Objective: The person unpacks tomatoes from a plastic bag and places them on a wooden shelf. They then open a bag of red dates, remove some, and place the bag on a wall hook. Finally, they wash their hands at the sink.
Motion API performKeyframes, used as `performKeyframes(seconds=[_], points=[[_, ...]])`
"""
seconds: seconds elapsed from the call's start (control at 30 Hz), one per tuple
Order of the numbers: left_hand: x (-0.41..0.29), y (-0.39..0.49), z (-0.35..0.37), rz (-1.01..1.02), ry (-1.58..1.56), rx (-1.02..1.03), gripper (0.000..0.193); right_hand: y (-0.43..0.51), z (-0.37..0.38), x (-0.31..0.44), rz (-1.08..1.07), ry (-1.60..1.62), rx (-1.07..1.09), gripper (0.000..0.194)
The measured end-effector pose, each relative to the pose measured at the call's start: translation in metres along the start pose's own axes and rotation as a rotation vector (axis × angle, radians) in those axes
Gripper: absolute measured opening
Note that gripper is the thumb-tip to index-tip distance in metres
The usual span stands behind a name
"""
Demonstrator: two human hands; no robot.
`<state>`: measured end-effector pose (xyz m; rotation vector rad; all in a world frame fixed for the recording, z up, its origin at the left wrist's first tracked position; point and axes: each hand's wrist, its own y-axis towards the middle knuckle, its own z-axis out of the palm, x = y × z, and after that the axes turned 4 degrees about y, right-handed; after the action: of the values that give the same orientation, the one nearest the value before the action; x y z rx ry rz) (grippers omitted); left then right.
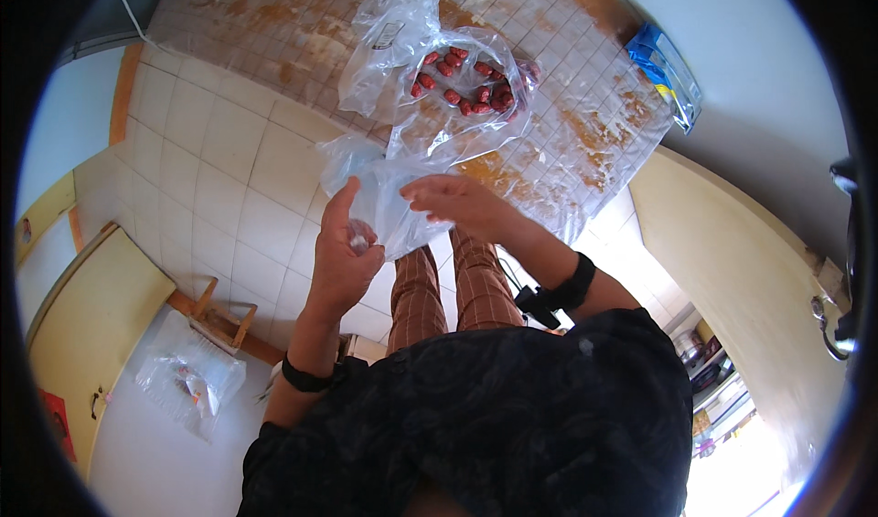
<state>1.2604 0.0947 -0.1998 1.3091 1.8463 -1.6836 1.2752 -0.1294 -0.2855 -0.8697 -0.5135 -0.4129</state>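
My left hand is raised before the table's near edge, thumb and forefinger spread. Its lower fingers curl around a crumpled bit of a thin translucent plastic bag. The rest of that bag hangs between my hands, over my legs. My right hand hovers by the bag's right side with fingers bent and slightly apart, and nothing shows pinched in it. Beyond both hands, a clear plastic bag lies open on the table, with several dried red dates inside.
A clear plastic cover with a grid pattern and brown, worn patches lies over the table. A blue packet leans by the wall at right. On the left are a small wooden stool and a pale cupboard door; a plastic package lies nearby.
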Motion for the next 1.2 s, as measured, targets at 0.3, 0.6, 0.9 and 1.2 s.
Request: performKeyframes(seconds=[0.3,0.6,0.9,1.2], points=[[0.006,0.001,-0.002,-0.034,-0.036,0.009,0.085,0.043,-0.151,0.029,-0.618,-0.745,-1.291,0.040],[0.010,0.002,0.000,-0.056,-0.057,0.021,0.085,0.052,-0.165,0.031,-0.568,-0.882,-1.232,0.040],[0.008,0.002,-0.001,-0.077,-0.057,0.033,0.085,0.040,-0.136,0.043,-0.638,-0.134,-0.819,0.028],[0.007,0.004,0.002,-0.071,-0.064,0.023,0.084,0.020,-0.087,0.073,-0.794,-0.194,-0.631,0.025]])
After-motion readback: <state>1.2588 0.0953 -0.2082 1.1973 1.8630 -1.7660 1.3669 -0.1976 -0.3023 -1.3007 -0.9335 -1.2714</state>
